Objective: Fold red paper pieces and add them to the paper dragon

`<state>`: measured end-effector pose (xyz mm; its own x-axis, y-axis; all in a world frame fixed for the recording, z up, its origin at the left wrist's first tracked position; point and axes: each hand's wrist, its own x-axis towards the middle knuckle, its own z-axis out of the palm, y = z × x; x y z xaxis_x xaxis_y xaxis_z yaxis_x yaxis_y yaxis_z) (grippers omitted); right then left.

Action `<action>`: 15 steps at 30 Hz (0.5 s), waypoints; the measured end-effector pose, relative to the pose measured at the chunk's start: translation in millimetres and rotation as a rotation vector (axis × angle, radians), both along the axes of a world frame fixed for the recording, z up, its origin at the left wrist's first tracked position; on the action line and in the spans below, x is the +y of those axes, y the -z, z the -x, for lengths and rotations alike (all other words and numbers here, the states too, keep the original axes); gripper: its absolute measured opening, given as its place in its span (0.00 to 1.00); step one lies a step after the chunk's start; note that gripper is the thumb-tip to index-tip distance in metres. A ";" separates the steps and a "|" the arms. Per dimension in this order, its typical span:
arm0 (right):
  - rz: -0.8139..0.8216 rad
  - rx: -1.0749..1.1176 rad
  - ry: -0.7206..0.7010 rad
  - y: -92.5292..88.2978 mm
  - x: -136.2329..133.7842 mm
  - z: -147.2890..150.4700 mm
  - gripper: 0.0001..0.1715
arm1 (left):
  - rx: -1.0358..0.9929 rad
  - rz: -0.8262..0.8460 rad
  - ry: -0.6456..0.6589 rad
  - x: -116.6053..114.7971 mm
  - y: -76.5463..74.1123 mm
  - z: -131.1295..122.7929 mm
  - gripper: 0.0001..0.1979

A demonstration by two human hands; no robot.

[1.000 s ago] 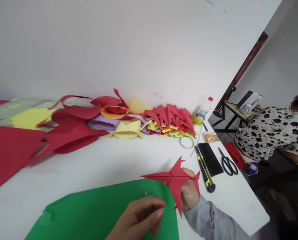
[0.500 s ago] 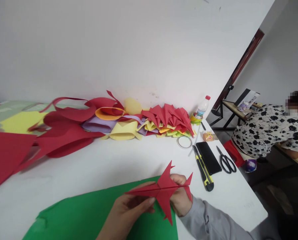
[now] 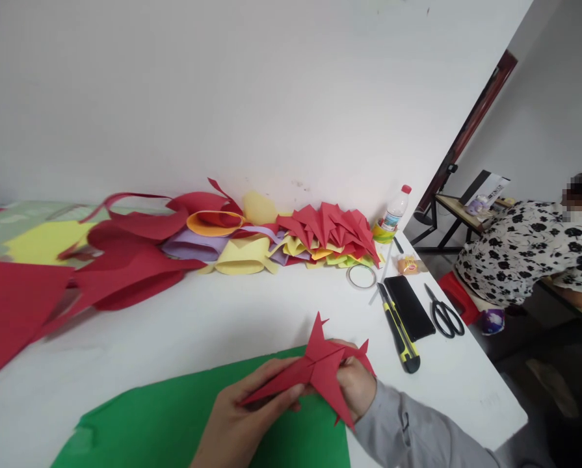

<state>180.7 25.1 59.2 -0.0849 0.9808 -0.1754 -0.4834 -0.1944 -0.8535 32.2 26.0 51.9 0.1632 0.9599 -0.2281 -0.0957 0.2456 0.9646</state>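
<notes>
A folded red paper figure (image 3: 315,367), with several pointed flaps, is held between both hands above a green paper sheet (image 3: 183,416). My left hand (image 3: 251,406) pinches its long narrow end, thumb on the near side and fingers on the far side. My right hand (image 3: 356,383) is closed on the opposite part, beneath the flaps; some of its fingers are hidden by the paper. One flap points up and away, and another slants down toward my right sleeve.
Along the wall lie red folded papers (image 3: 327,224), paper rolls (image 3: 242,253) and large red sheets (image 3: 22,299). To the right are a tape roll (image 3: 362,277), utility knife (image 3: 400,331), black phone (image 3: 410,309), scissors (image 3: 444,312) and bottle (image 3: 393,214). A person (image 3: 519,250) sits beyond the table edge.
The red paper figure has turned and tilted in my hands, its upper flap shifting left and its lower flap swinging right. Both hands keep hold of it.
</notes>
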 end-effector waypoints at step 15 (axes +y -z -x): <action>-0.031 0.051 0.034 7.1 2.4 -0.2 0.07 | -0.034 0.036 -0.078 3.6 -3.0 -0.2 0.18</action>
